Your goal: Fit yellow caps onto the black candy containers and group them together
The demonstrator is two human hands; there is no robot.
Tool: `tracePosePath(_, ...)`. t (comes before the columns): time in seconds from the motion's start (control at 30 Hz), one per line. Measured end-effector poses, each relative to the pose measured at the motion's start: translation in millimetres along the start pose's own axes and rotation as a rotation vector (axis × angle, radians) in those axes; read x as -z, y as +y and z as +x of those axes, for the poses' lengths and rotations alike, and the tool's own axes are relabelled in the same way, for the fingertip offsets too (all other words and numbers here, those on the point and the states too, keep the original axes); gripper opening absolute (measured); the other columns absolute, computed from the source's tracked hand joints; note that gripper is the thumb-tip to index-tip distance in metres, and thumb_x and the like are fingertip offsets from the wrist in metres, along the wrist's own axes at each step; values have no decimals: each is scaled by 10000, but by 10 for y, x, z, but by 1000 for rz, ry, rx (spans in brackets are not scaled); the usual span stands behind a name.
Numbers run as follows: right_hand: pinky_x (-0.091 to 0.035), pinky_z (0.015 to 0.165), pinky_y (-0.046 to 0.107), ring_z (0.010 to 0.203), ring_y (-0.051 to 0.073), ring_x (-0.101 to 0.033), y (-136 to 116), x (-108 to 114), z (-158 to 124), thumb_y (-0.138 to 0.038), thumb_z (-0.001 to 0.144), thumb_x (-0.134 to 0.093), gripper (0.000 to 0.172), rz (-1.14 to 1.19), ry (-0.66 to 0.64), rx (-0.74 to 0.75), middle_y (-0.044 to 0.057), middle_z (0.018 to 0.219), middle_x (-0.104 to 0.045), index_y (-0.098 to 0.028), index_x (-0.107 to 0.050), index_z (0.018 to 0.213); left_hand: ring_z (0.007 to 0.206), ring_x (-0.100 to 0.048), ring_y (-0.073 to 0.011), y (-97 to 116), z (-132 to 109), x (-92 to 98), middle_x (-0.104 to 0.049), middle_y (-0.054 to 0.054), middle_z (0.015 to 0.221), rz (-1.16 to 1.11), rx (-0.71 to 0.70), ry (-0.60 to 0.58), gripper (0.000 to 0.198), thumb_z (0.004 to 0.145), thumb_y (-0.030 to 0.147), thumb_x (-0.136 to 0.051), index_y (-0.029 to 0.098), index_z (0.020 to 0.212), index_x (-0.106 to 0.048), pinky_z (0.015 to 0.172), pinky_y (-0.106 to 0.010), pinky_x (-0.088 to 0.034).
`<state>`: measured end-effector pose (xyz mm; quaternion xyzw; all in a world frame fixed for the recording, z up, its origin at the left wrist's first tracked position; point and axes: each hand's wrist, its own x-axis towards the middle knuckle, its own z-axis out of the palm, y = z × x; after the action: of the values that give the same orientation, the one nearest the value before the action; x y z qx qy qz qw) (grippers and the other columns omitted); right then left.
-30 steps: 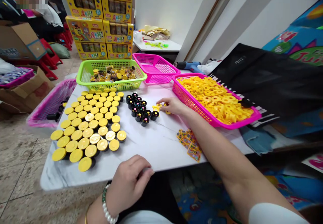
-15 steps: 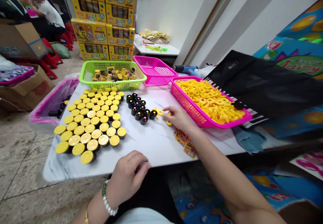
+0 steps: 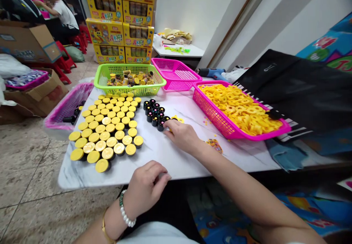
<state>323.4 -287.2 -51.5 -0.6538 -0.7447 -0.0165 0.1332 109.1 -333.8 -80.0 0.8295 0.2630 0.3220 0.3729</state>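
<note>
My right hand [image 3: 183,136] reaches over the table, fingers bent down and pinched at the near right edge of a cluster of small black cups [image 3: 155,115]. A bit of yellow shows under its fingertips and looks like a yellow plastic ring; the fingers mostly cover it. Just beyond the fingers lie more yellow rings [image 3: 178,119]. Pink or yellow dots show inside the black cups. My left hand [image 3: 150,181] rests at the table's front edge with curled fingers, thumb against the forefinger; whatever may be inside is hidden. Left of the cups stand many yellow-capped black cups [image 3: 104,136] in rows.
A pink basket [image 3: 211,117] full of yellow rings stands at right, beside a black bag [image 3: 288,86]. Behind are a green basket [image 3: 129,91] of small wrapped cups and another pink basket [image 3: 176,76]. Printed packets [image 3: 215,145] lie near my right forearm. Stacked yellow boxes [image 3: 107,33] rise behind.
My right hand has moved left from the loose yellow rings to the black cups, and its fingers have drawn downward. My left hand keeps its curled pose. The whole view has shifted slightly.
</note>
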Motion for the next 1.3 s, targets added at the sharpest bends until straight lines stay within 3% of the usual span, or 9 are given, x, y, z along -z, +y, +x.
tracePosePath(0.2, -392, 653, 260, 788, 186, -633, 15, -34, 31, -170, 853, -583, 118, 48, 79, -8, 61, 945, -710, -198, -578, 967, 660, -570, -121, -2, 5, -1, -628, -23, 754, -18, 4, -3, 81, 903, 161, -561, 173, 845, -617, 625, -230, -440)
tracePosePath(0.47, -413, 674, 261, 722, 172, -603, 126, -102, 186, -192, 839, -616, 25, 192, 72, 42, 39, 823, -680, -197, -602, 859, 654, -561, -116, 7, 5, 5, -615, -13, 738, -22, 18, -6, 81, 900, 159, -569, 172, 839, -620, 615, -226, -436)
tracePosePath(0.57, -419, 665, 255, 685, 160, -592, 146, -39, 163, -161, 828, -625, 38, 236, 46, 125, 27, 772, -661, -188, -600, 819, 642, -561, -106, 20, 1, 8, -629, -19, 797, -44, 28, 51, 55, 893, 156, -582, 170, 928, -622, 615, -223, -461)
tracePosePath(0.73, -441, 661, 222, 707, 136, -615, -80, 152, -217, -199, 900, -601, 53, 334, -48, 344, 31, 790, -651, -176, -597, 853, 651, -580, -83, 19, 0, -16, -582, -99, 1148, -63, 195, 237, 460, 863, 139, -610, 174, 1300, -471, 636, -232, -527)
tracePosePath(0.83, -450, 627, 198, 686, 113, -612, -243, 187, -464, -215, 941, -567, 83, 419, -123, 411, 28, 801, -640, -175, -601, 877, 685, -585, -95, 5, 43, -30, -545, -119, 1215, -28, 208, 193, 542, 850, 115, -620, 168, 1355, -432, 700, -265, -551)
tracePosePath(0.93, -461, 605, 200, 643, 105, -600, -262, 149, -594, -233, 928, -608, 60, 458, 12, 342, 17, 772, -636, -178, -629, 919, 752, -594, -130, -12, 100, -27, -598, -82, 1093, 11, 194, 108, 372, 851, 105, -629, 159, 1209, -548, 748, -285, -543)
tracePosePath(1.07, -481, 586, 234, 605, 109, -579, -108, 82, -697, -253, 878, -679, 71, 391, 303, 47, 32, 815, -652, -193, -680, 917, 694, -585, -114, -20, 131, -2, -622, -44, 994, 1, 237, 107, 309, 813, 93, -688, 155, 1102, -596, 727, -272, -529)
tracePosePath(1.3, -531, 777, 311, 879, 179, -666, -54, 39, -985, -184, 925, -575, 275, 399, 87, -47, 69, 971, -683, -223, -692, 1172, 692, -587, -101, 13, 110, 62, -653, -28, 988, -33, 227, 48, 345, 779, 86, -727, 170, 1104, -647, 719, -243, -523)
